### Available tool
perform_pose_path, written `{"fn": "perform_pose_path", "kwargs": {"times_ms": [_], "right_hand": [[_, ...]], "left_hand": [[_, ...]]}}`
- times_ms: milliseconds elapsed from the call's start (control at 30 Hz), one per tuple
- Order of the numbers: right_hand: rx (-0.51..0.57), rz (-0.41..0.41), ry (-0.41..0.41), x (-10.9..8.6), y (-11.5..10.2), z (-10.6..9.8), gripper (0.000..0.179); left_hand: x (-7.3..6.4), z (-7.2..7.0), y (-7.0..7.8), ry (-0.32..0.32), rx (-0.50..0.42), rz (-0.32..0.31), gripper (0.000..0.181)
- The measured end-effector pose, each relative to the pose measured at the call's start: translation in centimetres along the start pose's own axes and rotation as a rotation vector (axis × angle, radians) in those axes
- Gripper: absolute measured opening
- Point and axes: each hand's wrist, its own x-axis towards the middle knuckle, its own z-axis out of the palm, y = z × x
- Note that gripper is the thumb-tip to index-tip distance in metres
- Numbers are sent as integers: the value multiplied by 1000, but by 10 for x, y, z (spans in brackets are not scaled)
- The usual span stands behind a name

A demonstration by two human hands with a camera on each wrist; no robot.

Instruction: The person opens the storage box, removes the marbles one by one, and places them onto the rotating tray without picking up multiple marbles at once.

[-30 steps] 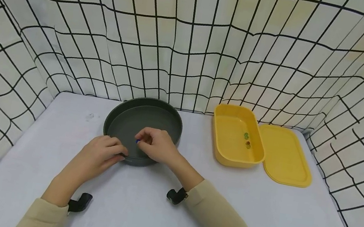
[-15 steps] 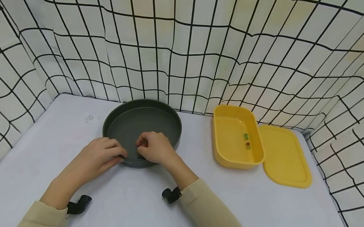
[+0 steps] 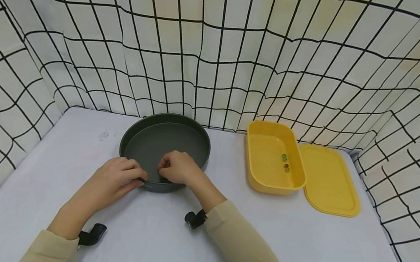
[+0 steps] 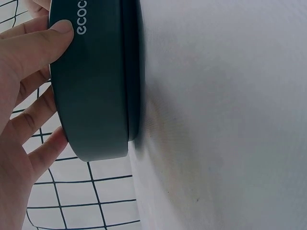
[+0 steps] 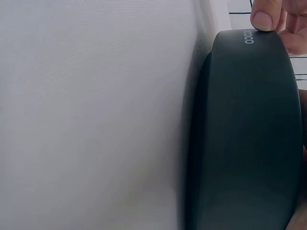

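Observation:
A round dark green pan [image 3: 168, 136] with a raised wall stands at the back of the white table. My left hand [image 3: 117, 176] grips its near rim, the thumb on the outer wall beside white lettering in the left wrist view and the other fingers over the edge. My right hand [image 3: 179, 169] reaches over the near right rim, its fingertips bent together low inside the pan. The small blue piece seen there earlier is hidden by the fingers now. In the right wrist view the pan's wall [image 5: 249, 124] covers most of that hand.
Right of the pan stands a yellow tub [image 3: 267, 157] with several small green and reddish pieces [image 3: 285, 162] inside. A yellow lid [image 3: 329, 180] lies flat beside it. White walls with a black grid [image 3: 220, 60] enclose the table's back and sides.
My right hand has sunk slightly lower into the pan, its forearm shifting left. The blue piece between its fingertips has gone out of sight. My left hand stays on the rim.

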Motion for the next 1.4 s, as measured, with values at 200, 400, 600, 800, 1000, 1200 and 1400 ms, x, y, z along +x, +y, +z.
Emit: {"fn": "perform_pose_path", "kwargs": {"times_ms": [200,400,600,800,1000,1200,1400], "right_hand": [[-5,19,-2,0,-1,-1,7],[-13,20,-1,-1,-1,0,6],[20,-9,37,-2,1,-1,6],[226,-74,78,-5,7,-5,11],[354,-123,123,-12,13,-11,15],[438,-133,190,-26,23,-25,16],[531,-114,230,-40,40,-48,12]], "left_hand": [[1,-1,-1,6,-5,7,25],[0,0,-1,5,3,8,26],[0,1,0,7,-3,10,26],[0,1,0,9,-4,7,26],[0,1,0,8,-2,11,25],[0,3,0,12,-5,12,26],[1,2,0,16,-5,10,25]]}}
